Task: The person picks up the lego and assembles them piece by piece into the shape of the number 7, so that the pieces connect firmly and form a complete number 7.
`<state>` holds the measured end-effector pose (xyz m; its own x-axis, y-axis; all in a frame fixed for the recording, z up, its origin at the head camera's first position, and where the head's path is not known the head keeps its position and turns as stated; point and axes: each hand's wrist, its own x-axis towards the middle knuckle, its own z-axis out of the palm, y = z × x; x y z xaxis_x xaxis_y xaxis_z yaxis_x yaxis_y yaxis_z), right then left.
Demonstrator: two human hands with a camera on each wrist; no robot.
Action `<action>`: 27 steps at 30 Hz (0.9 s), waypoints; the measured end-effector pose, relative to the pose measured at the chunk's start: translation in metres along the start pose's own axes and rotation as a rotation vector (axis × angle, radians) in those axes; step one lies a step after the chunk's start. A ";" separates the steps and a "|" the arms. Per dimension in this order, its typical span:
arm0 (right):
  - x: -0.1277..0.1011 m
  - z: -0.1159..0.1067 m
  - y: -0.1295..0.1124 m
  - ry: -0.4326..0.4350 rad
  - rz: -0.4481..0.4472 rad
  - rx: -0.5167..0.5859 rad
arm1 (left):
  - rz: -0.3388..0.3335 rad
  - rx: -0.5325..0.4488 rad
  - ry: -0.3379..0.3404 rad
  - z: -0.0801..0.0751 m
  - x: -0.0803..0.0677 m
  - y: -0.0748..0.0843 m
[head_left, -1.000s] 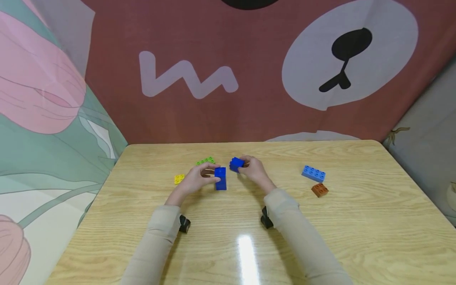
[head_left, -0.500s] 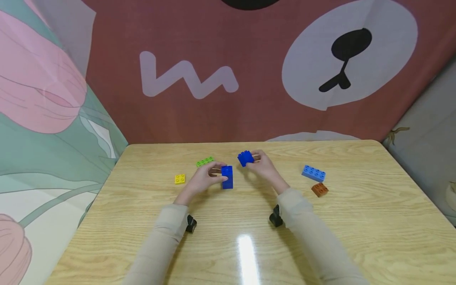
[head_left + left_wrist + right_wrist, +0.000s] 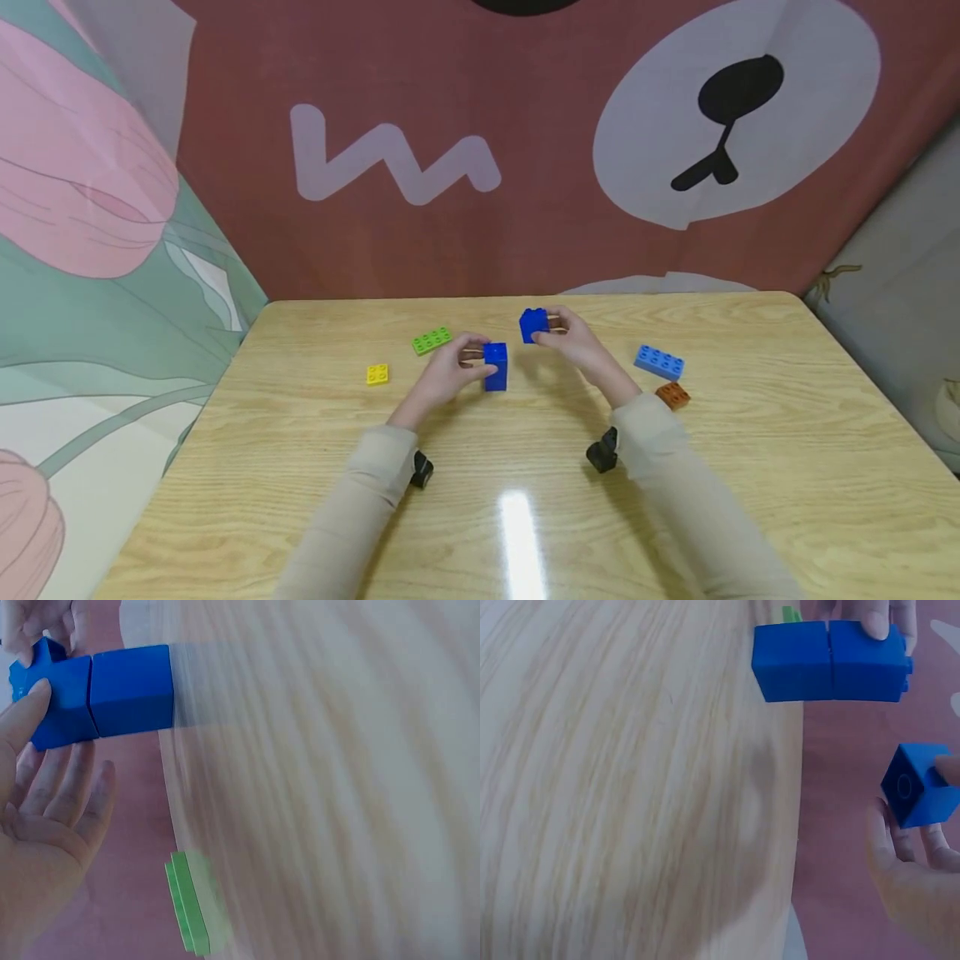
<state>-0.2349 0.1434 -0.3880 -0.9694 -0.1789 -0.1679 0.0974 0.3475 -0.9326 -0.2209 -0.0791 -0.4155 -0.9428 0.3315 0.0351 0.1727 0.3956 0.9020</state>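
Left hand (image 3: 450,375) grips a stack of two dark blue bricks (image 3: 495,367), thumb and fingers closed around the upper brick. The stack stands upright; in the head view its base looks to meet the table (image 3: 525,500), while the right wrist view leaves it unclear whether it touches or sits just above the surface. In the left wrist view the thumb tip lies on the top brick (image 3: 56,705), with the lower brick (image 3: 131,690) pointing toward the wood.

Right hand (image 3: 577,337) pinches a single dark blue brick (image 3: 533,324) between thumb and fingertips, lifted clear of the table. This brick sits just right of the stack and beyond it, near but not touching. In the right wrist view the single brick (image 3: 919,786) shows a round hollow on one face, and the stack (image 3: 831,661) is apart from it.

Left of the left hand and slightly beyond it: a flat green plate (image 3: 432,340) lying on the table, also visible edge-on in the left wrist view (image 3: 191,904). Further left: a small yellow brick (image 3: 377,374).

Right of the right hand: a long light blue brick (image 3: 659,362), and just nearer the person an orange-brown brick (image 3: 672,395), partly behind the right sleeve (image 3: 675,467).

Both forearms wear beige sleeves, each with a black wrist camera mount.
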 end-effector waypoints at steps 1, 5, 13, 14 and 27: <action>-0.001 -0.001 0.000 0.002 -0.011 -0.003 | 0.007 0.005 0.006 0.002 0.001 0.001; -0.003 -0.004 -0.004 0.011 -0.042 -0.009 | 0.031 0.018 0.019 0.008 0.004 0.002; -0.005 -0.004 -0.010 0.015 -0.070 -0.010 | 0.045 0.021 0.028 0.014 0.008 0.004; -0.005 -0.003 -0.010 0.015 -0.077 -0.008 | 0.049 0.020 0.027 0.014 0.008 0.004; -0.008 0.011 -0.009 0.001 -0.181 0.028 | 0.044 -0.097 0.127 0.005 0.005 0.017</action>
<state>-0.2255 0.1313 -0.3820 -0.9719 -0.2354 0.0035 -0.0723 0.2841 -0.9561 -0.2209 -0.0662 -0.4018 -0.9645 0.2333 0.1239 0.1919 0.2964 0.9356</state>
